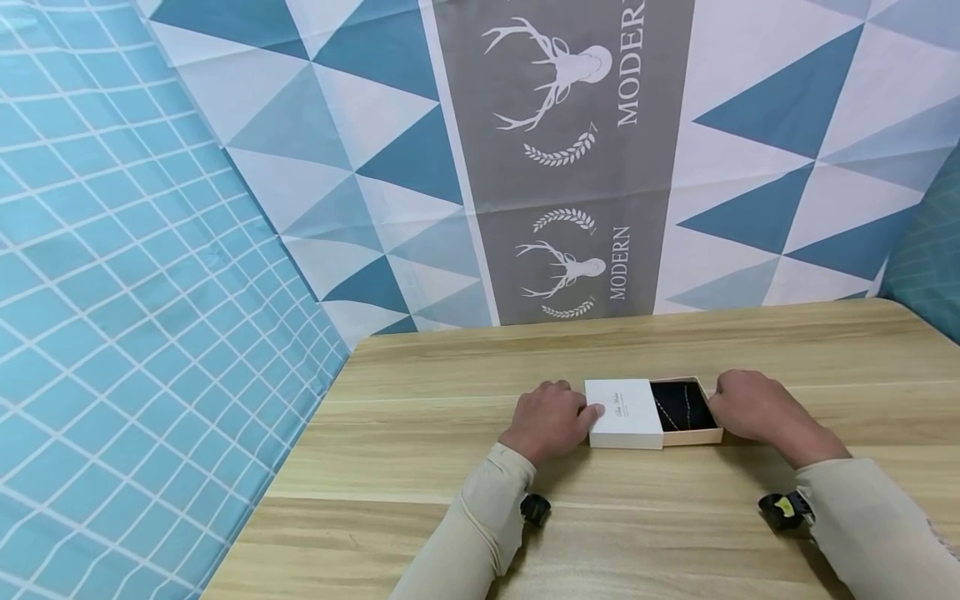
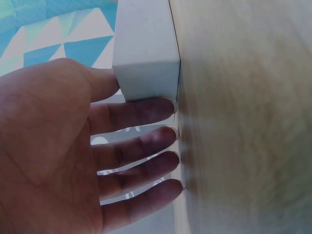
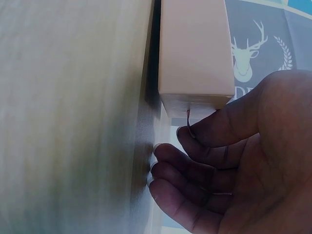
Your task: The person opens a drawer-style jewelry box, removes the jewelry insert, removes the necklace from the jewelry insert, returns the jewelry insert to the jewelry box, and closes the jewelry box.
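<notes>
A white box sleeve (image 1: 621, 408) with small dark lettering lies flat on the table, its inner drawer (image 1: 693, 437) drawn partly out on the right. Inside the pale peach drawer is a black insert (image 1: 693, 398) with a thin chain necklace (image 1: 687, 406) on it. My left hand (image 1: 551, 419) holds the sleeve's left end, thumb on top and index finger along the end face (image 2: 148, 80); the other fingers extend beside it. At the drawer's right end, my right hand (image 1: 757, 407) pinches a thin ribbon pull (image 3: 188, 122) between thumb and index finger, other fingers curled.
The wood-grain table (image 1: 420, 417) runs under both hands, its far edge against a patterned cloth (image 1: 382, 167) with triangles and deer heads. A blue checked cloth (image 1: 135, 292) hangs at left. Black wrist devices (image 1: 783, 510) sit below both sleeves.
</notes>
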A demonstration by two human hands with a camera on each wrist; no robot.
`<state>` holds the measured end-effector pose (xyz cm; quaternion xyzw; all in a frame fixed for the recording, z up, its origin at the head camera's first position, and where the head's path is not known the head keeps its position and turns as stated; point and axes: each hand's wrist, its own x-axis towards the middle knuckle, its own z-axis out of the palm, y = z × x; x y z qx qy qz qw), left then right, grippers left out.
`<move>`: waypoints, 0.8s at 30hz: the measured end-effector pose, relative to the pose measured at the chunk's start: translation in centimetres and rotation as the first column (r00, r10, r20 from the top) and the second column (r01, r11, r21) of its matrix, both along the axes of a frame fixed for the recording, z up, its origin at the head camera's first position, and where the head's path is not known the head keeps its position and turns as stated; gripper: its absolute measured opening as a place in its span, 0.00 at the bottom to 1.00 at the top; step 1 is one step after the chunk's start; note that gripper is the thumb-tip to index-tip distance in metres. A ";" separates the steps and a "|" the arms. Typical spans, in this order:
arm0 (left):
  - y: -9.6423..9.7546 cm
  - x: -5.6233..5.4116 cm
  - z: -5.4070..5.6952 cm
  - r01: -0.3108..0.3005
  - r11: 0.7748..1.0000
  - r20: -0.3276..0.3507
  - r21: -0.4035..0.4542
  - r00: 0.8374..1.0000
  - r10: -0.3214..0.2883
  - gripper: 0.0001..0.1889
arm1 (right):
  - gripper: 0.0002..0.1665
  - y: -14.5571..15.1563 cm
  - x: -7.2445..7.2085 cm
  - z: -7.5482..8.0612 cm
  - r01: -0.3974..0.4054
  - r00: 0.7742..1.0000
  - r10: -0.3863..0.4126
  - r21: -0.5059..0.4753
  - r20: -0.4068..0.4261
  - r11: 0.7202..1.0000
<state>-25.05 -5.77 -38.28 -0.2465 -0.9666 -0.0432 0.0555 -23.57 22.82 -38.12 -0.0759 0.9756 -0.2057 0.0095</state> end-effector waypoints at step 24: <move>0.1 -0.1 -0.2 -0.032 0.999 0.014 0.009 0.999 0.032 0.20 | 0.13 0.2 0.0 0.2 -0.003 1.000 0.003 0.021 0.015 1.000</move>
